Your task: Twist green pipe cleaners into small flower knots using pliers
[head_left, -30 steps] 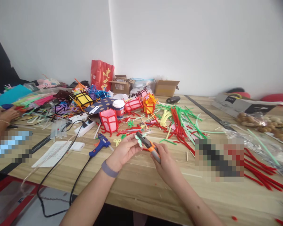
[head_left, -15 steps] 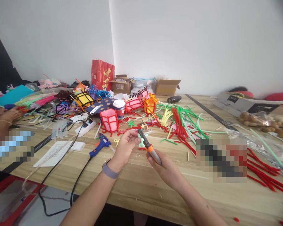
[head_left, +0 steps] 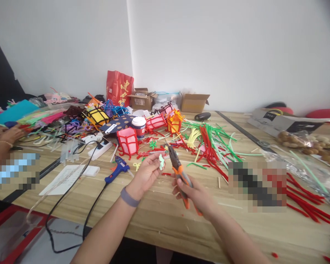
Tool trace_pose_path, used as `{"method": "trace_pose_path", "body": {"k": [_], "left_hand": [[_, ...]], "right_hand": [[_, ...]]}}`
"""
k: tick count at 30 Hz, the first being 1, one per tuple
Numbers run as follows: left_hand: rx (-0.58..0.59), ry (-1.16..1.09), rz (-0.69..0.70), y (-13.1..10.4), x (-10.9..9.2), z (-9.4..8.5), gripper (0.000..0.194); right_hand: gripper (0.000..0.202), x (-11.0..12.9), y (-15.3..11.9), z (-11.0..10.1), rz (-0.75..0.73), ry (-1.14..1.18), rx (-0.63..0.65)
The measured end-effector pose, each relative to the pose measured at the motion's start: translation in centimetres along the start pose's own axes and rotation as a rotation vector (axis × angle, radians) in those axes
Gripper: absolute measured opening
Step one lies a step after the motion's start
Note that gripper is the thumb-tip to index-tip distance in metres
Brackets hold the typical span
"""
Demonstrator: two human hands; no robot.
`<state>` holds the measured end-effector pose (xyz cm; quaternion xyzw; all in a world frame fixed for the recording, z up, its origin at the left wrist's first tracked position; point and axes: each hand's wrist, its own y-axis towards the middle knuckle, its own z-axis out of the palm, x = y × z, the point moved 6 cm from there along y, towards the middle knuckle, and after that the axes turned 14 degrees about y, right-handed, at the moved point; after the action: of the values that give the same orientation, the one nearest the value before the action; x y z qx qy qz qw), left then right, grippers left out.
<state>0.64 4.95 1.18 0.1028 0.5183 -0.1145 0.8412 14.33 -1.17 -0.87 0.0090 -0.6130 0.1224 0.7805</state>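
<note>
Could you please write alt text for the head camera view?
Over a cluttered wooden table, the left hand pinches a small green piece while the right hand holds orange pliers. A blue glue gun lies to the left.

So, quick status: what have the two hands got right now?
Left hand pinches a small pale green pipe-cleaner piece. Right hand grips orange-handled pliers, tip beside the piece, not touching it. Nothing between them.

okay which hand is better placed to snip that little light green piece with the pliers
Right, probably. The right hand already grips the orange-handled pliers, tips pointing toward the light green piece pinched in the left hand. The left hand is occupied holding that piece beside the tips.
</note>
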Motion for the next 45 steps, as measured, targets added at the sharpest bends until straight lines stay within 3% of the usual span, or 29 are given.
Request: {"method": "trace_pose_path", "body": {"k": [4, 8, 11, 15, 18, 20, 23, 26, 34, 40, 45], "left_hand": [[-0.055, -0.078, -0.062, 0.3, 0.4, -0.8, 0.028], [-0.132, 0.046, -0.098, 0.4, 1.2, -1.5, 0.024], [-0.158, 0.143, -0.125, 0.4, 1.7, -1.7, 0.024], [-0.143, 0.173, -0.175, 0.3, 2.1, -1.3, 0.025], [-0.119, 0.282, -0.152, 0.1, 2.1, -0.9, 0.022], [-0.124, 0.424, -0.091, 0.0, 1.8, -0.7, 0.019], [-0.135, 0.659, 0.008, -0.2, 1.3, -0.3, 0.017], [-0.125, 0.763, 0.08, -0.5, 1.1, 0.2, 0.017], [0.068, 0.497, -0.014, -0.6, 2.6, 1.5, 0.027], [0.001, 0.354, -0.019, -0.5, 2.9, 1.2, 0.027], [-0.071, 0.533, 0.023, -0.8, 2.2, 1.1, 0.016]], "right_hand": [[0.044, 0.4, 0.8, -3.3, 0.095, 0.028, -0.043], [0.039, 1.1, 1.9, -6.6, 0.104, -0.191, -0.05], [0.03, 1.1, 2.7, -8.4, 0.122, -0.513, -0.116], [0.025, 2.5, 3.0, -8.6, -0.08, -1.034, -0.216], [0.025, 4.0, 2.5, -7.3, -0.213, -1.192, -0.34], [0.026, 4.8, 2.0, -5.7, -0.306, -1.139, -0.369], [0.029, 4.5, 2.2, -2.1, -0.365, -0.925, -0.094], [0.024, 4.1, 2.6, -0.1, -0.437, -0.832, 0.015], [0.031, 2.4, 3.1, -0.8, -0.516, -0.45, 0.112], [0.029, 1.2, 3.4, -1.3, -0.514, -0.352, -0.027], [0.022, 1.2, 3.2, -1.4, -0.526, -0.477, -0.046]]}}
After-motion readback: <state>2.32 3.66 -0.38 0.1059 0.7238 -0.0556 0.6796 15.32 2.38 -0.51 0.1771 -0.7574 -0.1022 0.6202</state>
